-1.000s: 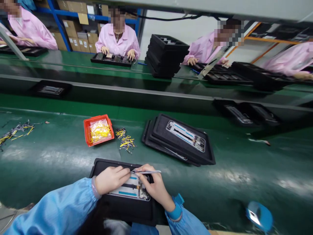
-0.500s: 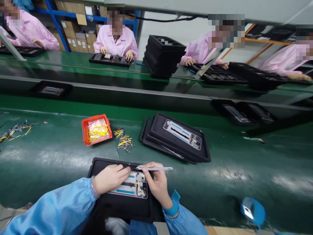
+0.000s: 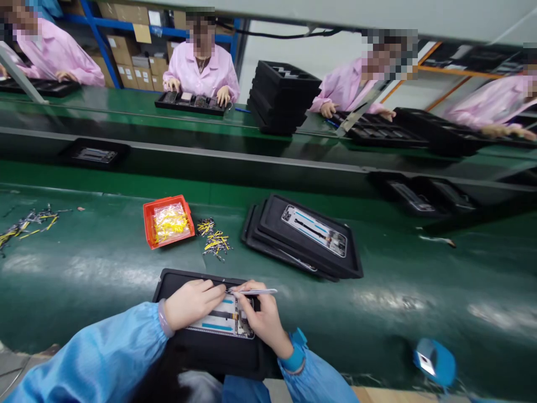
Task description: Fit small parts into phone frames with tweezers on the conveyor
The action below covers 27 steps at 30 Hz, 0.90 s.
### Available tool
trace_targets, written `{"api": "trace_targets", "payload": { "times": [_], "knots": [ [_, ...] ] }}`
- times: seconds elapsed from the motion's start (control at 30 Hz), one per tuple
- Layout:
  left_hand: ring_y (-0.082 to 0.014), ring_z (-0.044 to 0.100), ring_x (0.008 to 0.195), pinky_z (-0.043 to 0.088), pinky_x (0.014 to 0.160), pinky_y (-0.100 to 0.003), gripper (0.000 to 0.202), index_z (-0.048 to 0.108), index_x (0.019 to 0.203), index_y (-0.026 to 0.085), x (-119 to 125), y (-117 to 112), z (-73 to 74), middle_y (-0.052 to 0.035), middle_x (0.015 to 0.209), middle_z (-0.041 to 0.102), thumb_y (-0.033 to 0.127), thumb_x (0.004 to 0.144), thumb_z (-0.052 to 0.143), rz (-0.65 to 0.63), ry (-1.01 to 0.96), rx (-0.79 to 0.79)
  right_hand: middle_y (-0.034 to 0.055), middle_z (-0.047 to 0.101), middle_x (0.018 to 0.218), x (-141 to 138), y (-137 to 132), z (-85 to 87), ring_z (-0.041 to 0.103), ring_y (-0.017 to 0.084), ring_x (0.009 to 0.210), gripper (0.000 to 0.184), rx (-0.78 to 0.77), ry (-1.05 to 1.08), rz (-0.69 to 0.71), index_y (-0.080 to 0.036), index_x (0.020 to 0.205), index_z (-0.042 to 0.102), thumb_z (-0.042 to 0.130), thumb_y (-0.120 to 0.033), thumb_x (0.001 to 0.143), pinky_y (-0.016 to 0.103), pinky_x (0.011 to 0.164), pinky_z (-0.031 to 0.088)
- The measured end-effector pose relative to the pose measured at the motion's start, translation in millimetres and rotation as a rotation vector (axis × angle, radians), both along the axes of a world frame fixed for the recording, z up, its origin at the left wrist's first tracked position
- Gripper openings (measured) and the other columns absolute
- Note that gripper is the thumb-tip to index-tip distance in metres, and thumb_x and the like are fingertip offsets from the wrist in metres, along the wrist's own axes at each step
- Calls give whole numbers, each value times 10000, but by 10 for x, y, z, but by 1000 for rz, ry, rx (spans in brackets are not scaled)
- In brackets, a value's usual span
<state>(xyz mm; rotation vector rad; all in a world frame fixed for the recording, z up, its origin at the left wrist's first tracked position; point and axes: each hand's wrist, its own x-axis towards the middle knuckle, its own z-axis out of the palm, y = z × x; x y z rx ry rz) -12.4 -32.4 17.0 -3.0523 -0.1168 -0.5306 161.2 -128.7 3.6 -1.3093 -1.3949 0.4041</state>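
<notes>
A phone frame point(image 3: 218, 324) with blue strips and exposed boards lies on a black foam tray point(image 3: 180, 277) in front of me. My left hand point(image 3: 195, 305) reaches over the frame's left part, fingers curled together with their tips at its far edge. Whatever may be between those fingertips is hidden. My right hand point(image 3: 262, 319) covers the frame's right end and grips slim white tweezers point(image 3: 262, 291). The tweezers lie almost level, their fine end pointing left, close to the left fingertips.
Beyond the tray stand a red bin point(image 3: 147, 226) with yellow parts in a bag, small loose cables point(image 3: 216, 242), and stacked trays point(image 3: 272, 218) topped by another phone frame. A blue strap-like object point(image 3: 442, 361) lies right. Co-workers in pink sit across the bench with a tall tray stack point(image 3: 283, 103).
My right hand and the tweezers have shifted a little left, closer to my left fingertips, and cover more of the phone frame's right end. My left hand stays nearly in place.
</notes>
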Motion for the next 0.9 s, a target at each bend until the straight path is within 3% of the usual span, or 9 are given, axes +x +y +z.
{"api": "trace_targets", "payload": {
  "times": [0.27,0.4,0.57,0.9],
  "knots": [
    [-159,599,797,508,693,-257,215,583,1034,95,-5,7,-45,-87,986,666,74,927,397,21,45,-47,44,685,788,14,4,-47,663,183,691,113,24,-68,127,-231,905,581,526,-133,910,266,599,523],
    [-177,605,804,520,722,-278,236,579,1010,89,13,11,-24,-105,960,657,96,917,363,31,20,-108,43,687,780,11,7,-42,662,185,680,100,13,-65,95,-225,884,598,527,-160,912,270,591,519],
    [-163,603,754,517,660,-257,193,564,949,132,31,12,21,-69,896,648,131,920,373,76,-35,-246,32,644,741,15,11,-28,640,195,675,37,19,39,-57,-222,864,572,555,-202,890,307,611,523],
    [-165,596,782,510,701,-263,171,563,937,139,44,19,-52,-56,919,642,98,901,401,104,3,-267,34,653,721,23,33,-22,640,197,661,68,11,4,6,-220,830,577,551,-209,892,312,605,523]
  ]
}}
